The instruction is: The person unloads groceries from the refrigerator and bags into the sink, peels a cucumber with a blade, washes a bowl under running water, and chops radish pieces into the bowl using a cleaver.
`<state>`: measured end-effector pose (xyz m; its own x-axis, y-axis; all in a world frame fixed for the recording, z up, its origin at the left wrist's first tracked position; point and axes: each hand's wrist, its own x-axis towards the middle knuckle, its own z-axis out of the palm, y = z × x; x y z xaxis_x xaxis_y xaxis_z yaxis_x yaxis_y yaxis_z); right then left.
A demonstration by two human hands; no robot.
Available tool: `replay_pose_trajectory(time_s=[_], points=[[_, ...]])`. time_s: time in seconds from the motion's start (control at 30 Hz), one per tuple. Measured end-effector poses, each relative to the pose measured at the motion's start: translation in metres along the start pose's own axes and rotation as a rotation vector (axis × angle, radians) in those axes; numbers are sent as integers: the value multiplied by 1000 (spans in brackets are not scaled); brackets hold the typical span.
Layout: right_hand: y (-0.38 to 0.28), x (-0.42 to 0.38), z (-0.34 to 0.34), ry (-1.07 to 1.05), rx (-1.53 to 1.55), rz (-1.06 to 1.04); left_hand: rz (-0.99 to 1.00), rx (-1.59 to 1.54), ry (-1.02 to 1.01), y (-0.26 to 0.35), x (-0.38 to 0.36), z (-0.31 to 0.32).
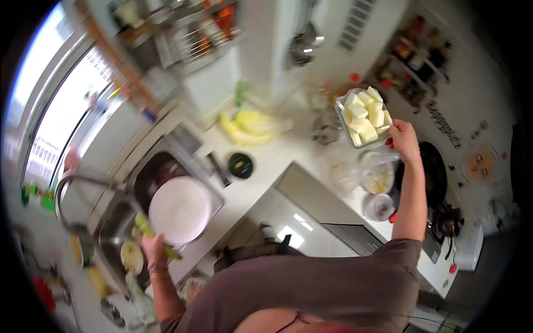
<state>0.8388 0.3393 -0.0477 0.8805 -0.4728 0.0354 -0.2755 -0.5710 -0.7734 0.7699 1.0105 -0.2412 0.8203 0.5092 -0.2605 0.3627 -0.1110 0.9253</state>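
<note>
On the right, my right hand (403, 142) is closed on the near edge of a clear plastic container (358, 145), held up above the counter. Pale yellow-white cut chunks (365, 114) are heaped in it, up to the rim. My left hand (154, 249), on the left beside the sink, is wrapped round a long yellow-green thing (145, 225), whose kind I cannot tell. Just past that hand, a large white round bowl (180, 211) overlaps the sink's edge. A pale round piece (132, 257) lies in the near sink basin, left of my left hand.
A curved faucet (62, 194) rises over the double sink (114, 225). On the counter are a yellow bundle (247, 127), a small dark round dish (240, 165) and a dark-handled tool (218, 169). Plastic-covered bowls (377, 175) and a black pan (433, 169) stand near my right arm.
</note>
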Motion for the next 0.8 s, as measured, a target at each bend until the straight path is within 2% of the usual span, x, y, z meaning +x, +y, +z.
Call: replay_pose_trajectory(time_s=[0.03, 0.1, 0.13, 0.17, 0.23, 0.3, 0.37, 0.43, 0.5, 0.6, 0.8], points=[[-31, -10, 27, -71, -62, -51, -1, -55, -33, 21, -9, 8], [-86, -33, 88, -219, -157, -125, 71, 22, -88, 5, 8, -6], [-108, -42, 120, -300, -273, -184, 48, 95, -83, 22, 1, -10], [-125, -53, 156, -375, -319, -309, 102, 20, -84, 14, 9, -15], [-162, -79, 223, -476, -419, -566, -18, -106, -109, 20, 10, -28], [-221, -128, 285, -524, -673, -720, 18, -109, -85, 12, 18, -45], [-252, -164, 346, -531, -793, -978, 26, -137, -96, 10, 22, -65], [-291, -206, 390, -588, -948, -1128, 65, -70, -27, 3, 27, -84], [-309, -239, 432, -584, -898, -1346, 22, -54, -5, -7, 35, -105], [-318, -284, 487, -305, -1018, -1630, -1, -52, 46, -9, 40, -133], [-360, -332, 529, -34, -1319, -1905, -6, -45, 128, -49, 63, -171]])
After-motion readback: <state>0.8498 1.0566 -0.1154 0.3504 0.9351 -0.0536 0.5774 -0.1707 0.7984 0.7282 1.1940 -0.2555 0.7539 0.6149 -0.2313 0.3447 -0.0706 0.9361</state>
